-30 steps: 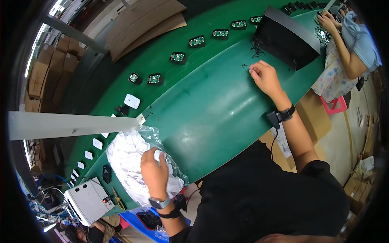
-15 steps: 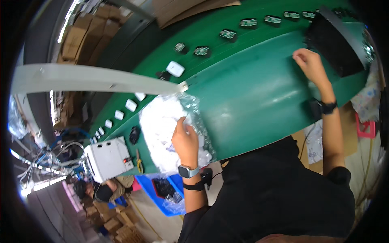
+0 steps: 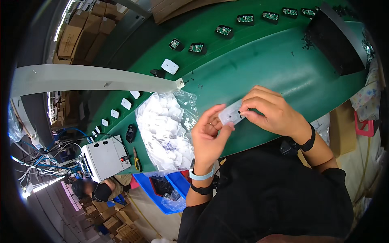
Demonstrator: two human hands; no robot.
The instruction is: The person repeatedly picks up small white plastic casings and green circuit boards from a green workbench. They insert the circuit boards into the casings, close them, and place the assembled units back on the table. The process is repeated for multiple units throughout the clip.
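Left hand (image 3: 208,135), half-curled, pinches a white cover (image 3: 229,115), seemingly to steady it; right hand (image 3: 275,113), nearly closed, pinches a black bit (image 3: 240,114).

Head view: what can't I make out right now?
All in the head view:
- White plate: far side turned away; ends partly covered by left hand and right hand.
- Dark piece at right fingertips: too small, partly covered.
- Cardboard: cut off by top edge.

You're wearing a black short-sleeved shirt (image 3: 267,194), a watch (image 3: 202,176) with a pale blue-grey band on your left wrist (image 3: 202,182), a plain black strap (image 3: 201,189) behind it, and another black strap (image 3: 310,137) on your right wrist (image 3: 299,130), small black box (image 3: 288,147) nearby.
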